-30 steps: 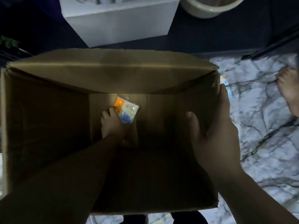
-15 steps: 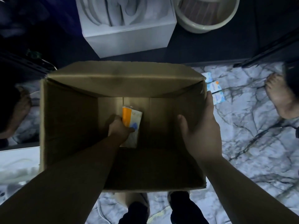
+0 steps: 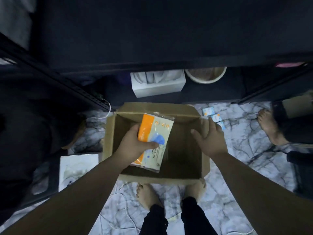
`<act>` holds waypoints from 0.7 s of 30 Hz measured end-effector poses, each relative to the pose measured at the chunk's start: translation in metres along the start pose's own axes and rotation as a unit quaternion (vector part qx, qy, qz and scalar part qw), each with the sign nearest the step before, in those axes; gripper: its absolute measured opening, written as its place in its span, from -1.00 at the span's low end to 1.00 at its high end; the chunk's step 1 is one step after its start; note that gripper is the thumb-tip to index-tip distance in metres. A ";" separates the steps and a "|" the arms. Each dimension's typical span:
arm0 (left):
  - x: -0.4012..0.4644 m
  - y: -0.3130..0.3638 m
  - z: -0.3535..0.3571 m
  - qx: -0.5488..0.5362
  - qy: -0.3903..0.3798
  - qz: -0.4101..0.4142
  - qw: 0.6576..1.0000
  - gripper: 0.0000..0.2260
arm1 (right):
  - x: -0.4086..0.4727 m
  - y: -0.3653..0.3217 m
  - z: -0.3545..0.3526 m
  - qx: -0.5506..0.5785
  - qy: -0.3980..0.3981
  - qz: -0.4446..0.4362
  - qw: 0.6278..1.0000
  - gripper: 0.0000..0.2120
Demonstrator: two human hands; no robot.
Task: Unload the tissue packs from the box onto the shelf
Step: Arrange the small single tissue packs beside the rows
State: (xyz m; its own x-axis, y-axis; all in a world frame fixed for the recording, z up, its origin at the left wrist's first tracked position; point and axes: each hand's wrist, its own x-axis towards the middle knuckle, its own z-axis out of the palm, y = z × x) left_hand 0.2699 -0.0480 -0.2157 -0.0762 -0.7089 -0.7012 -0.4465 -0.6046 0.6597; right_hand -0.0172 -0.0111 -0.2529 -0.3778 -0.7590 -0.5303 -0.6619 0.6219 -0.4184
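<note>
Gripping the tissue pack (image 3: 156, 133) in my left hand (image 3: 133, 146) at centre frame, above the box (image 3: 184, 178) — its long axis runs toward the dark shelf (image 3: 169, 39) in the upper frame. My right hand (image 3: 210, 141) — fingers loose, grasping nothing — rests on the box's right wall.

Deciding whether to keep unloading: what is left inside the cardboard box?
The bare brown floor of the cardboard box shows on the right side, with no packs there. The tissue pack gripped by the left hand covers the left and middle of the floor.
</note>
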 end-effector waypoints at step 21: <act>-0.300 0.250 -0.059 0.013 0.002 0.126 0.992 -0.36 | -0.215 -0.213 -0.306 0.207 -0.175 -0.276 0.922 -0.89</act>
State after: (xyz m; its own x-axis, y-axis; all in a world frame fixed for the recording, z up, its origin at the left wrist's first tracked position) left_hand 0.2336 -0.0079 0.1762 -0.1846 -0.8374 -0.5145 -0.4360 -0.3994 0.8065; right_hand 0.0066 -0.0392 0.1757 0.2228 -0.9178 -0.3285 -0.3604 0.2356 -0.9025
